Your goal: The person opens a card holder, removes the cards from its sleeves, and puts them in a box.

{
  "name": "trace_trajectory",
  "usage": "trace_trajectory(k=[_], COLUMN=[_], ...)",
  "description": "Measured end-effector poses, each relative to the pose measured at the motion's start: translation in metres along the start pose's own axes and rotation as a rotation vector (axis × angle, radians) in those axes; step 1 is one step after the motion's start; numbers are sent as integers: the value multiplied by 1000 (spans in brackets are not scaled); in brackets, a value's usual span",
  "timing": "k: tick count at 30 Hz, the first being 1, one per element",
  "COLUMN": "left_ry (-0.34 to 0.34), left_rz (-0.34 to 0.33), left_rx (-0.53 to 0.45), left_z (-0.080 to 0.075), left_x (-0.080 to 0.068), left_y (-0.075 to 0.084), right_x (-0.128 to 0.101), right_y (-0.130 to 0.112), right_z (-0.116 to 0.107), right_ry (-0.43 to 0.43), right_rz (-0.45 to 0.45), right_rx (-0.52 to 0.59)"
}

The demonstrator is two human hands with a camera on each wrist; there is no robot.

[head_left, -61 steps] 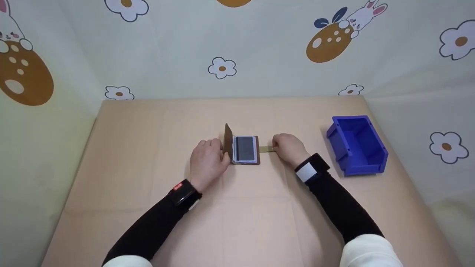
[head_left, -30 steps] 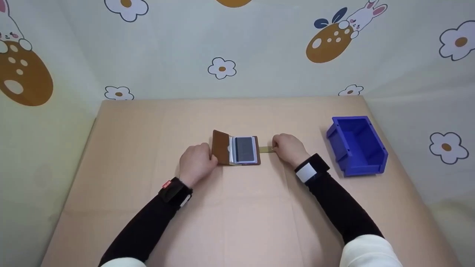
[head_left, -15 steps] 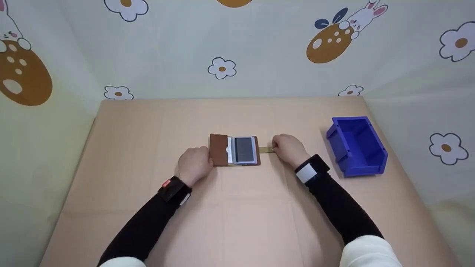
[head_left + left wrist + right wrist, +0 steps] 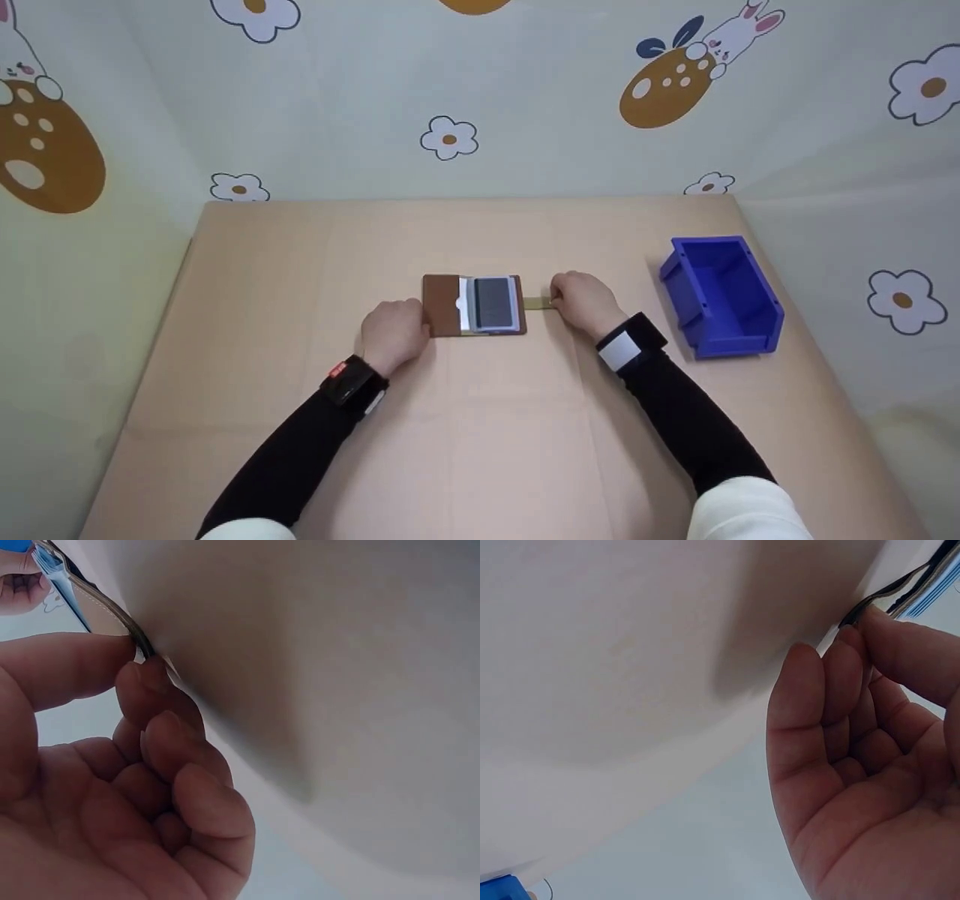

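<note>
A brown card holder (image 4: 442, 304) lies spread open at the middle of the table, with clear card sleeves and a dark card (image 4: 494, 303) on its right half. My left hand (image 4: 394, 334) pinches the left cover's edge between thumb and curled fingers; the left wrist view shows the stitched cover edge (image 4: 112, 607) at the fingertips. To the right, my right hand (image 4: 589, 302) pinches the end of the holder's tan strap (image 4: 537, 303). In the right wrist view, the dark strap end (image 4: 862, 609) sits between thumb and forefinger.
A blue plastic bin (image 4: 724, 296) stands at the right side of the table, beyond my right hand. The table (image 4: 510, 450) has a tan cover, and patterned fabric walls (image 4: 525, 97) rise behind it and at both sides.
My left hand has moved left and down, swinging the card holder's cover from upright to flat on the table. My right hand has stayed in place on the strap.
</note>
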State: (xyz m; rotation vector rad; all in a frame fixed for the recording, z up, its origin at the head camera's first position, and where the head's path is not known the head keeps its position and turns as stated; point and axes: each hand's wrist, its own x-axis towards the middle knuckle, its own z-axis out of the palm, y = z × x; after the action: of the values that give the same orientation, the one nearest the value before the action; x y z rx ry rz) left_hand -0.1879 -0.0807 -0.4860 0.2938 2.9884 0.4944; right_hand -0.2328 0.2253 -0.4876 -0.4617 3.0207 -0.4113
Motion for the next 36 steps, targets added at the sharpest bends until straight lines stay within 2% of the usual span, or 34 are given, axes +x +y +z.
trace_trajectory(k=[6,14,21,27,36], left_ry=[19,-17,-21,-9,-2], left_rz=[19,0,-8,-2,-2], left_rx=[-4,-12,-20,-31,-18], left_z=[1,1,2,0,0], left_x=[-1,0,0,0,0], left_y=[0,1,1,1,1], right_x=[0,-1,0,3,9], right_y=[1,3,-8,-22,-39], right_z=[1,1,-4,-4,2], right_ry=[-9,-5,25,99,127], right_rz=[-2,-11,-28,-109,-227], right_rx=[4,14,14,24,34])
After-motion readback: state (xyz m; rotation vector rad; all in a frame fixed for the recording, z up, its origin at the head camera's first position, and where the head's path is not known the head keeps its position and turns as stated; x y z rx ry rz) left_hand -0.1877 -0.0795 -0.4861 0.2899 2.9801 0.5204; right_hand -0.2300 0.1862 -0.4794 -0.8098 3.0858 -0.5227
